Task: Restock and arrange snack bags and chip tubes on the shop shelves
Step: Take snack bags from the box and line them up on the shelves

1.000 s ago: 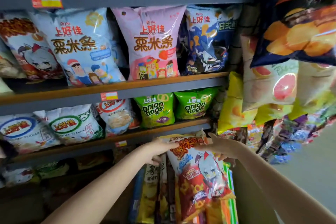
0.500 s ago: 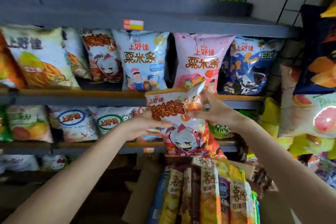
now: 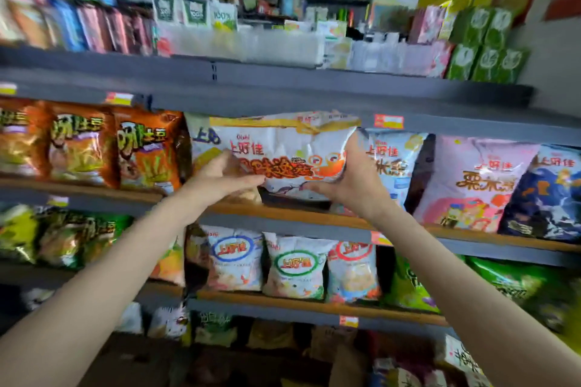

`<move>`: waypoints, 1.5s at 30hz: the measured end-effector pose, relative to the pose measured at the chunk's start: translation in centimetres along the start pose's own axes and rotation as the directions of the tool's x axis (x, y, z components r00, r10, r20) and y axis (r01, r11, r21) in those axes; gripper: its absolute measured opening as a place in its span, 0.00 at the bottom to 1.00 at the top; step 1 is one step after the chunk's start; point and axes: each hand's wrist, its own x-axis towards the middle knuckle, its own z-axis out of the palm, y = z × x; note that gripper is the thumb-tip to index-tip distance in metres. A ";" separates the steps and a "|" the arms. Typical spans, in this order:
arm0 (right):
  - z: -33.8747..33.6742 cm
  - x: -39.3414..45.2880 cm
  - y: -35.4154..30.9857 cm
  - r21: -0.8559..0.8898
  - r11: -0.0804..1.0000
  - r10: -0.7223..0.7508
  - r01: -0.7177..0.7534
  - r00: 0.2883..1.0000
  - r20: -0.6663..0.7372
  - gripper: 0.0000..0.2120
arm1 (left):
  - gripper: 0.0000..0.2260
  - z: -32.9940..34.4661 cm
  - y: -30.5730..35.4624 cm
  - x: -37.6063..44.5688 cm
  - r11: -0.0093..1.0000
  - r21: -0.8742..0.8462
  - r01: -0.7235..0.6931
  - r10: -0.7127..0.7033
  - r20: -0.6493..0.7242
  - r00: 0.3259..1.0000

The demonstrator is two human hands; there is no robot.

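A white snack bag with red lettering and a crab picture point(image 3: 283, 154) is at the front of the second shelf point(image 3: 283, 214), its top bent against the shelf board above. My left hand point(image 3: 223, 177) holds its lower left side, fingers stretched under the bottom edge. My right hand point(image 3: 349, 179) grips its right side, thumb up along the edge. A pale blue bag point(image 3: 393, 160) stands just right of it, and a white and yellow bag point(image 3: 201, 141) is partly hidden behind it on the left.
Orange bags point(image 3: 144, 151) fill the shelf to the left; pink point(image 3: 471, 179) and dark blue point(image 3: 547, 195) bags stand to the right. White shrimp-flake bags point(image 3: 295, 267) sit one shelf lower. Small packs crowd the top shelf point(image 3: 283, 82). Restock goods lie at the bottom right point(image 3: 456, 358).
Both hands lifted the bag from chest height up to the second shelf and pushed it in among the bags there. The view tilted upward.
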 end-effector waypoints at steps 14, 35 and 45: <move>6.1 3.0 2.0 -0.036 0.990 0.138 -0.139 0.990 -0.015 0.36 | 0.23 -2.6 -7.2 4.6 0.456 0.889 -0.048 0.263 -0.083 0.961; 6.7 6.1 7.3 0.321 0.840 0.422 -0.438 0.898 0.122 0.32 | 0.23 -2.7 -10.5 7.2 0.452 0.886 -0.105 0.339 -0.062 0.939; 9.7 3.1 7.2 0.114 0.896 0.439 -0.429 0.894 -0.088 0.29 | 0.31 -1.2 -11.6 6.3 0.335 0.928 -0.164 0.411 0.013 0.912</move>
